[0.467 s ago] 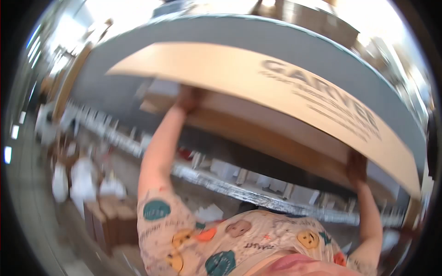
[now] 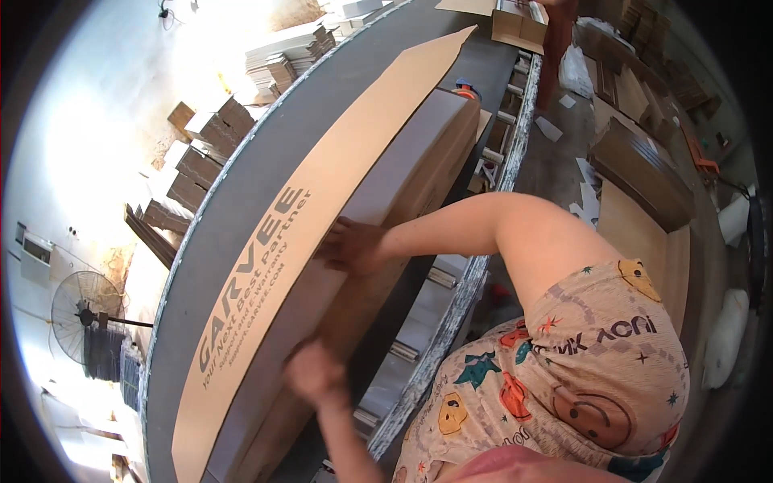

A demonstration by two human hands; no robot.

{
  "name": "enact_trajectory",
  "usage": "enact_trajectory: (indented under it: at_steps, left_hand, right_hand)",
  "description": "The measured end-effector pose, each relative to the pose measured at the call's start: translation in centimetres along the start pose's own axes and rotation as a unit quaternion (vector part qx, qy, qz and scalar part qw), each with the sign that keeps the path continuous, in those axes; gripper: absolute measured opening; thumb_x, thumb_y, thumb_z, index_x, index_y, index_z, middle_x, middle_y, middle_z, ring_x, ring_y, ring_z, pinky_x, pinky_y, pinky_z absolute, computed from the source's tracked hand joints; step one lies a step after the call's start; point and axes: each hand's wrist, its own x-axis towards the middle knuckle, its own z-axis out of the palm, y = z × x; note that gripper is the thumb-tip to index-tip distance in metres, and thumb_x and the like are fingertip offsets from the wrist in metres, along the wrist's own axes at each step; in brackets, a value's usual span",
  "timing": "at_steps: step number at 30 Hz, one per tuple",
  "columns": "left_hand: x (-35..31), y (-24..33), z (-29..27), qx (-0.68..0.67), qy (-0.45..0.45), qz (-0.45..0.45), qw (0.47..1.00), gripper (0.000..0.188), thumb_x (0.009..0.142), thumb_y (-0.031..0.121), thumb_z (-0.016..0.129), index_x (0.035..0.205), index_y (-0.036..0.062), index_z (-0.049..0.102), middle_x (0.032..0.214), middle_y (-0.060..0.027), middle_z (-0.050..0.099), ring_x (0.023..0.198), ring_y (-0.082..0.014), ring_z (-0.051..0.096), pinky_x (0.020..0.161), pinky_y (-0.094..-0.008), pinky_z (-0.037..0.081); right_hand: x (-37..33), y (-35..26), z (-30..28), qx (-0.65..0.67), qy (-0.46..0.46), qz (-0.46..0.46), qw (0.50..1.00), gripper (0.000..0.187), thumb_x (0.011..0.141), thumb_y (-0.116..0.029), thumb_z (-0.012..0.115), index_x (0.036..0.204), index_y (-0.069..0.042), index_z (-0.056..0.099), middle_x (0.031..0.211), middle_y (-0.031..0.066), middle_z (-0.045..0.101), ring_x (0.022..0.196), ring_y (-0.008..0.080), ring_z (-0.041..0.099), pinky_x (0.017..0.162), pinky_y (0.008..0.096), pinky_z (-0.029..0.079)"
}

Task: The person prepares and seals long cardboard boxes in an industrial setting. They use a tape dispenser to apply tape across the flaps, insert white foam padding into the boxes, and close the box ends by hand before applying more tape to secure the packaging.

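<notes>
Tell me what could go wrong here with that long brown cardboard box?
The thin edge of the long brown cardboard flap might nick the bare right hand, whose fingers are right by it. The flap could also crease if pressed hard. The bare left hand, blurred beside the box, might scrape against it.

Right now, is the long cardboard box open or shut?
Open, at least partly: on the cardboard box, a pale surface shows between the printed flap and the brown side wall.
</notes>
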Motion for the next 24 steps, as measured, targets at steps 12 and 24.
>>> enact_trajectory:
  at_steps: [12,24]
  left_hand:
    - [5.0,9.6,6.7,0.149,-0.067,-0.103,0.981,0.050,0.083,0.026,0.063,0.127,0.0041,0.051,0.123,-0.0124,0.055,0.104,-0.0308,0.056,0.083,-0.0397,0.049]
    - [8.8,12.4,5.1,0.232,-0.170,-0.165,0.944,0.030,0.078,0.031,0.071,0.075,0.0049,0.056,0.082,-0.0124,0.059,0.082,-0.0311,0.059,0.068,-0.0389,0.051]
  right_hand:
    - [-2.3,-2.8,-5.4,0.280,0.219,-0.329,0.875,0.016,0.073,-0.018,0.065,0.088,-0.011,0.064,0.105,0.0061,0.061,0.098,0.0295,0.056,0.081,0.0411,0.050]
    - [-13.5,16.2,-8.5,-0.100,-0.039,-0.157,0.982,0.071,0.081,-0.023,0.063,0.143,-0.006,0.033,0.146,0.0136,0.036,0.138,0.0329,0.030,0.111,0.0433,0.029]
